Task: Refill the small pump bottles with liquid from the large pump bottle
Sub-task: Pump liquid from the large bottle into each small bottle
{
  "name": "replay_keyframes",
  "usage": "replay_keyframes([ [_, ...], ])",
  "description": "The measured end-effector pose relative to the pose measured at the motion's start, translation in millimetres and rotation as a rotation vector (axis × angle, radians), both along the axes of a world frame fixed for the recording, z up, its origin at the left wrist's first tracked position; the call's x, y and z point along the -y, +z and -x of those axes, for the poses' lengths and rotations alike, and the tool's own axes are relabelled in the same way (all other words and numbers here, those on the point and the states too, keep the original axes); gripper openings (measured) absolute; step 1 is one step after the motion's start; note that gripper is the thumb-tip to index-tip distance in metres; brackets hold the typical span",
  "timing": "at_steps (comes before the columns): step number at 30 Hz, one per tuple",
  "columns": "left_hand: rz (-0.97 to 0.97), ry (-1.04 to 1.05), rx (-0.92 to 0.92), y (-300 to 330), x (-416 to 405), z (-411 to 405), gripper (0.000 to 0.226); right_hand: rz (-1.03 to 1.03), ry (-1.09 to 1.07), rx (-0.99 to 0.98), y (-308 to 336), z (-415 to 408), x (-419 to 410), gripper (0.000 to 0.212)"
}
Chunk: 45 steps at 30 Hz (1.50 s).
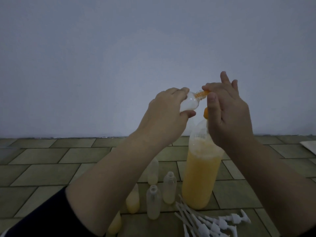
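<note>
My left hand (164, 115) grips a small clear bottle (71, 104), tilted with its open neck pointing right. The orange pump nozzle (254, 93) of the large bottle (201, 175) reaches into that neck. My right hand (227, 113) rests over the pump head, thumb and forefinger at the nozzle, other fingers spread. The large bottle stands on the floor, about two-thirds full of orange liquid. Below my left arm stand several small bottles (169, 187) without pumps, some holding yellowish liquid.
A heap of white pump tops with dip tubes (210, 221) lies at the lower right. The floor (51, 168) is patterned like tan bricks and meets a plain pale wall (119, 57). A pale flat edge (309, 147) shows at far right.
</note>
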<state>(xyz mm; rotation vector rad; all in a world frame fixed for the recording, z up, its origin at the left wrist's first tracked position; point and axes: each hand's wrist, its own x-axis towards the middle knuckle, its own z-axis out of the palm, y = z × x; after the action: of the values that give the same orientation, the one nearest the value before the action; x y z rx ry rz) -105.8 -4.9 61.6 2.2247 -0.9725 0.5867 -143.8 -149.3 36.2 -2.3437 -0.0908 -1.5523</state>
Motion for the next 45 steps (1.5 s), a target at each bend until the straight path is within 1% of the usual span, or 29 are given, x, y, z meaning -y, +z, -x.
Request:
replay_keyframes([
  [3,0.01,0.006,-0.008,-6.3,2.5,1.5,0.053,-0.052,-0.003,0.043,-11.1,-4.5,-1.5,0.043],
  [5,-0.009,0.01,-0.028,-11.0,2.6,1.9,0.053,-0.069,0.0,0.029,-18.0,-6.4,-1.6,0.041],
  [10,0.002,-0.012,-0.062,-6.2,-0.3,2.1,0.052,-0.069,0.034,-0.039,-7.5,2.2,-2.0,0.048],
  [14,0.038,-0.016,-0.022,1.9,-0.5,2.2,0.053,-0.065,0.033,0.004,1.5,4.4,-2.7,0.047],
  [18,0.02,-0.019,-0.008,-5.3,2.2,3.1,0.053,-0.083,0.009,0.061,-14.1,-4.0,1.6,0.039],
  [20,0.001,-0.019,-0.017,-9.4,2.6,4.0,0.052,-0.095,0.023,0.054,-19.9,-6.8,0.8,0.037],
  [24,-0.012,0.001,-0.049,-4.7,-0.9,4.5,0.051,-0.064,0.013,0.002,-10.8,-1.3,-3.7,0.042],
  [27,0.008,-0.005,-0.027,4.6,-1.4,4.7,0.048,-0.047,0.028,0.009,2.1,1.9,-3.1,0.047],
  [29,0.012,-0.008,-0.014,7.1,0.1,4.0,0.045,-0.058,0.023,0.045,1.3,1.2,-3.2,0.046],
  [32,0.019,-0.012,-0.032,0.9,3.1,3.2,0.048,-0.096,0.027,0.091,-10.9,-3.6,-2.6,0.041],
  [34,0.001,-0.018,-0.041,-4.6,4.1,3.9,0.045,-0.122,0.029,0.072,-19.0,-5.8,-2.1,0.04],
  [37,-0.013,-0.016,-0.054,-6.6,2.3,4.3,0.035,-0.109,0.021,0.023,-19.1,-1.8,-3.1,0.041],
  [41,0.023,-0.017,-0.043,3.3,0.4,5.6,0.038,-0.065,0.031,-0.009,-2.1,6.6,-4.4,0.048],
  [45,0.044,-0.022,-0.021,5.2,2.3,5.2,0.041,-0.088,0.012,0.061,-5.7,1.1,-3.9,0.043],
])
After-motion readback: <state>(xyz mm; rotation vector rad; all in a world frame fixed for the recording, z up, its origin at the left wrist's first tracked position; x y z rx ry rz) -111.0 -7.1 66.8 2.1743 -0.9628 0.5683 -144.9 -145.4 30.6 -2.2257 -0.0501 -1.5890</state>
